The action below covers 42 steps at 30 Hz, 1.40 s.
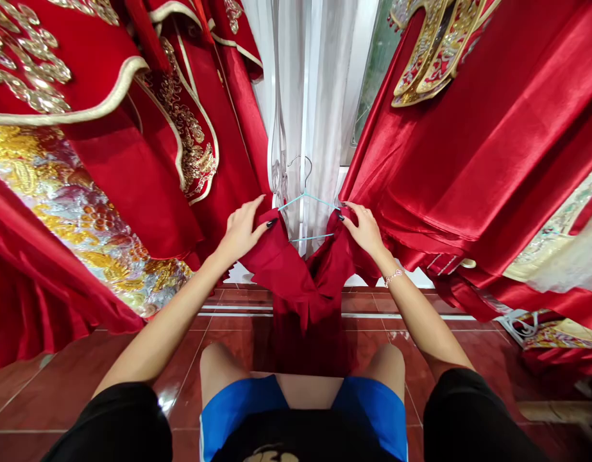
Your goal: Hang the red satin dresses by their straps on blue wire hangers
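A dark red dress with a crossed V neckline hangs on a thin light-blue wire hanger in front of me. Its skirt drops toward the floor. My left hand grips the dress at its left shoulder, thumb on the front of the cloth. On the opposite shoulder, my right hand grips the cloth in the same way, its thumb near the hanger's arm. The silver hanger hook stands upright between my hands; I cannot tell whether it rests on anything.
Red embroidered garments with gold trim hang close on the left. Shiny red satin garments hang on the right. Behind the hanger are a white curtain and white metalwork. Red tiles cover the floor.
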Each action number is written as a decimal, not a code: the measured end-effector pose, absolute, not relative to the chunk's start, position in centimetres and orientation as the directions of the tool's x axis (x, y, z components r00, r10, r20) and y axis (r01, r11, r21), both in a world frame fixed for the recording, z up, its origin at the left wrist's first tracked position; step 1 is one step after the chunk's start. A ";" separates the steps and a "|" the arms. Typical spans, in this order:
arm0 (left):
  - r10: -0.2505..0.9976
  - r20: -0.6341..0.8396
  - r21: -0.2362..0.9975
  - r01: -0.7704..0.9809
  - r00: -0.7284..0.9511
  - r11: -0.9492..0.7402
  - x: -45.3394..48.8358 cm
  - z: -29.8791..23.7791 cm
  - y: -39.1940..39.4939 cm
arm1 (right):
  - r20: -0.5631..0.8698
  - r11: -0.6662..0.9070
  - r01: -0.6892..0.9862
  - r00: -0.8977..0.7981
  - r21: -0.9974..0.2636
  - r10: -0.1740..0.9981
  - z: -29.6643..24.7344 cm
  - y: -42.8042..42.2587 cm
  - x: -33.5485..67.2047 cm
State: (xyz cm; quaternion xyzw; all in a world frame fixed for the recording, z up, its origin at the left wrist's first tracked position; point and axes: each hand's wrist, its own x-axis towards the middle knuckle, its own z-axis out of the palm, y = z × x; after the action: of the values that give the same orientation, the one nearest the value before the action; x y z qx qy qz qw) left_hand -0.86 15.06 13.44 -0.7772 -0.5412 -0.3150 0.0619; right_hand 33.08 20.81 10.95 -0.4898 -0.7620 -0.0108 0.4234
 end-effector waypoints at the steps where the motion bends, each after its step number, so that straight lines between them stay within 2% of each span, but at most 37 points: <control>1: 0.809 0.560 0.217 0.910 0.179 -0.352 -0.2 12.8 15.3 | 0.624 0.486 0.790 -0.173 -0.374 0.762 10.8 20.9 32.8; 5: 0.836 0.544 0.174 0.963 0.079 -0.204 0.9 11.0 17.0 | 0.573 0.328 0.907 -0.126 -0.264 0.810 10.4 20.4 32.1; 10: 0.887 0.461 0.243 0.964 -0.014 -0.111 -0.1 12.0 18.0 | 0.512 0.200 0.942 -0.036 -0.269 0.858 11.2 18.8 32.1; 15: 0.879 0.477 0.276 0.953 -0.020 -0.128 -0.3 13.5 16.7 | 0.529 0.181 0.941 -0.002 -0.286 0.848 12.2 18.0 32.0; 22: 0.849 0.528 0.243 0.962 -0.024 -0.123 1.2 15.4 16.2 | 0.610 0.108 0.926 0.148 -0.362 0.778 13.0 17.4 32.6; 29: 0.832 0.555 0.238 0.963 -0.027 -0.128 1.2 14.5 15.6 | 0.622 0.128 0.907 0.167 -0.401 0.765 12.6 16.1 32.7; 37: 0.832 0.554 0.204 0.969 0.005 -0.142 2.0 16.6 15.1 | 0.604 0.119 0.840 0.275 -0.530 0.748 13.4 15.9 32.8; 42: 0.824 0.566 0.189 0.975 -0.009 -0.119 1.7 16.7 14.3 | 0.638 0.093 0.858 0.298 -0.505 0.710 13.0 14.4 32.6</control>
State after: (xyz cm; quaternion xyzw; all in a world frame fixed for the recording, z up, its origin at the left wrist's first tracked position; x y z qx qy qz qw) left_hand 1.68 14.32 16.69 -0.6915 -0.6504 -0.2854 0.1315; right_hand 32.61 14.43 13.04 -0.6683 -0.5866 -0.0823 0.4501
